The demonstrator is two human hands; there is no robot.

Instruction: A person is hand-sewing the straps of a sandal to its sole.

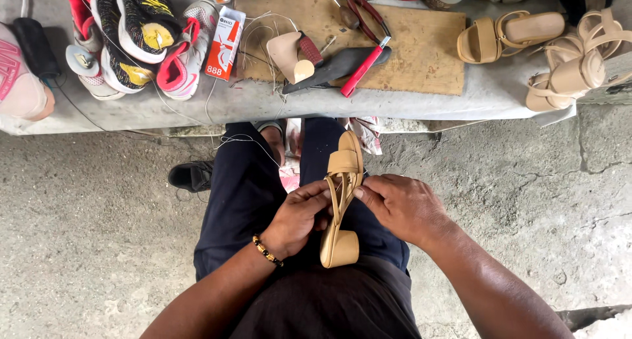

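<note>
A beige block-heeled sandal (343, 168) rests on my lap, heel toward me and toe pointing away. My left hand (299, 217), with a beaded bracelet at the wrist, grips its straps from the left side. My right hand (401, 204) pinches the straps from the right, thumb against them. A thin pale thread (247, 141) runs from my knee up toward the bench. I sit on a low seat in dark trousers, one black shoe (191, 176) visible on the concrete floor.
A low bench (487, 92) ahead holds a wooden board (421, 49) with red-handled pliers (365, 62), a dark insole (336, 68) and a beige sole piece (286, 52). Sneakers (131, 36) lie left beside a red-and-white box (224, 43); several beige sandals (546, 49) lie right.
</note>
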